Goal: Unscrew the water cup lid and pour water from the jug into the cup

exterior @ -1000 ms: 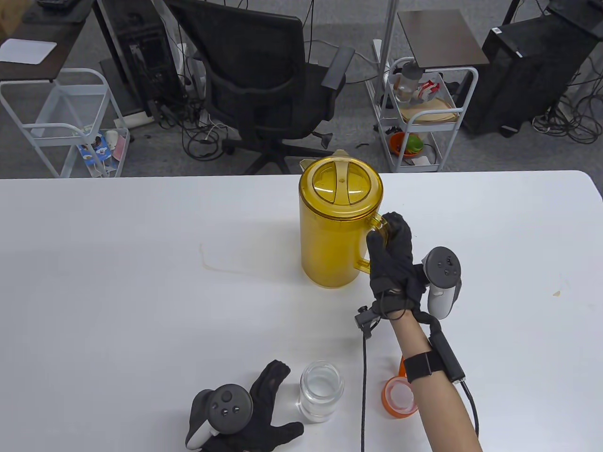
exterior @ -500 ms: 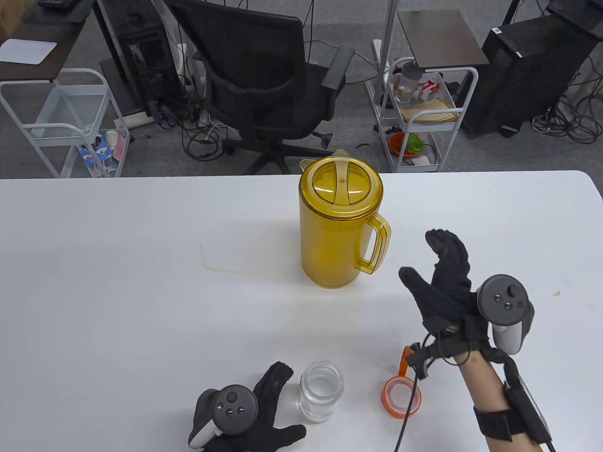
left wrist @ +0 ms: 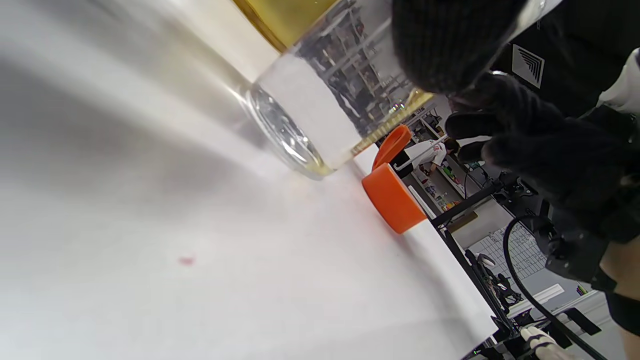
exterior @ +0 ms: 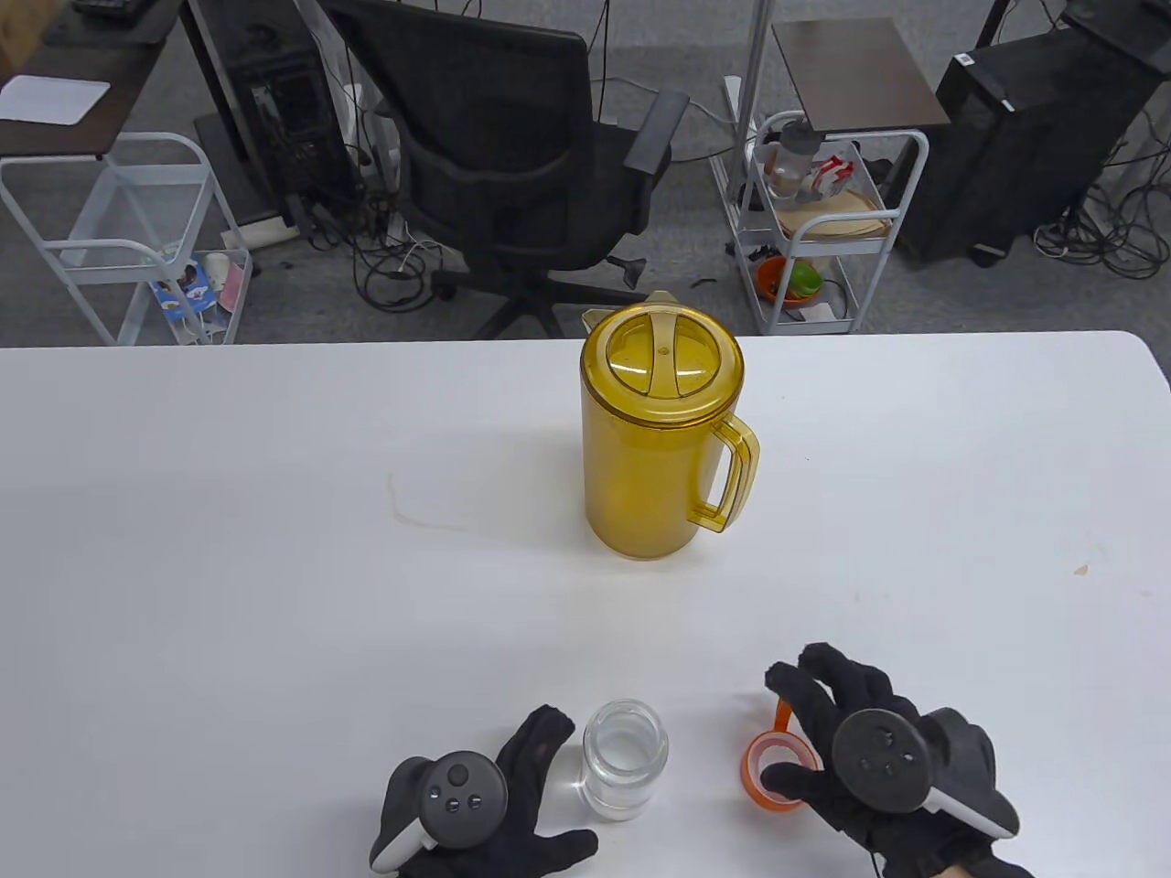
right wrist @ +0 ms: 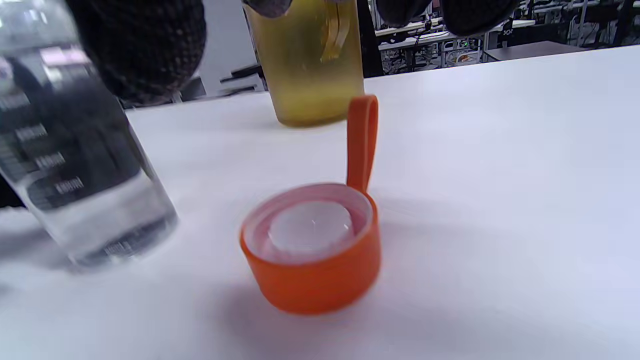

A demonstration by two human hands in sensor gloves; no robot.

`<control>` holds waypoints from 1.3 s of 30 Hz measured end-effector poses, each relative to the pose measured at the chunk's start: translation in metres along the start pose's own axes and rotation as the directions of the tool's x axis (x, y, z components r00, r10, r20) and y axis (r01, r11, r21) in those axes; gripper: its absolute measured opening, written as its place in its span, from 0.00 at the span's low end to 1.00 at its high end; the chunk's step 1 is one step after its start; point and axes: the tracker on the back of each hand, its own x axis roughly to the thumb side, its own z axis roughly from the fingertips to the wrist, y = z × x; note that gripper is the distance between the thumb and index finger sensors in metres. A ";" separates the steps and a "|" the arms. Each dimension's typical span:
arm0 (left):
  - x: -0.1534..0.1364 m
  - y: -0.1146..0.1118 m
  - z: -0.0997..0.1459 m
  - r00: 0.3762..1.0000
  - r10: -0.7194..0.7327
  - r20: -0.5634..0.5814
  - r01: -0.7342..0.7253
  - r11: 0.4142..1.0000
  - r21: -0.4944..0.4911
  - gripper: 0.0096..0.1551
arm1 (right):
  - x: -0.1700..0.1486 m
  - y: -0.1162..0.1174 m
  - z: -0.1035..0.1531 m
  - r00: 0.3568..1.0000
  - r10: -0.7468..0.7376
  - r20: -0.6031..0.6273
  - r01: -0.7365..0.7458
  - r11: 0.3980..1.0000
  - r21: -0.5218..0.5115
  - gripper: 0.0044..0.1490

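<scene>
Hands both low at near edge of surface: left hand relaxed, fingers touching cup, right hand loosely spread over orange lid, holding nothing; lid off, jug upright mid-surface, so pouring looks finished; next likely recap.

The jug was translucent amber plastic, smooth and glossy. The cup looked like clear, shiny glass or plastic. Its lid was smooth matt orange plastic. Both gloves were black knitted cloth. The surface was white, smooth, faintly sheened.
</scene>
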 end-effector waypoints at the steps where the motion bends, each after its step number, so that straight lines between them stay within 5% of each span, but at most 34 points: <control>1: 0.000 0.000 0.000 1.000 0.001 0.001 -0.001 1.000 0.000 0.68 | 0.002 0.003 -0.001 0.999 0.039 -0.015 -0.039 0.999 -0.003 0.59; 7: 0.000 0.000 0.000 1.000 0.004 0.004 -0.003 1.000 -0.003 0.68 | -0.004 0.015 -0.022 0.998 -0.053 -0.023 0.050 0.990 -0.131 0.53; 10: 0.000 0.000 0.000 1.000 0.001 0.002 -0.001 1.000 -0.004 0.67 | -0.008 0.022 -0.033 0.992 -0.125 -0.019 0.124 0.991 -0.043 0.51; 15: -0.001 0.001 -0.001 1.000 0.012 -0.004 -0.012 1.000 -0.008 0.67 | 0.000 0.038 -0.034 0.997 0.021 -0.074 -0.017 0.998 0.055 0.55; 24: -0.001 0.001 0.000 1.000 0.002 -0.005 -0.002 1.000 0.000 0.67 | 0.017 0.046 -0.011 0.983 0.161 -0.087 -0.151 0.982 0.115 0.58; 30: 0.000 0.001 0.000 1.000 0.003 -0.008 -0.003 1.000 0.003 0.67 | 0.018 0.054 -0.009 0.994 0.103 -0.036 -0.095 0.979 0.179 0.60; 39: -0.001 0.001 0.000 1.000 0.009 -0.011 -0.009 1.000 0.003 0.67 | 0.026 0.059 -0.001 0.998 0.057 0.038 -0.064 0.970 0.234 0.47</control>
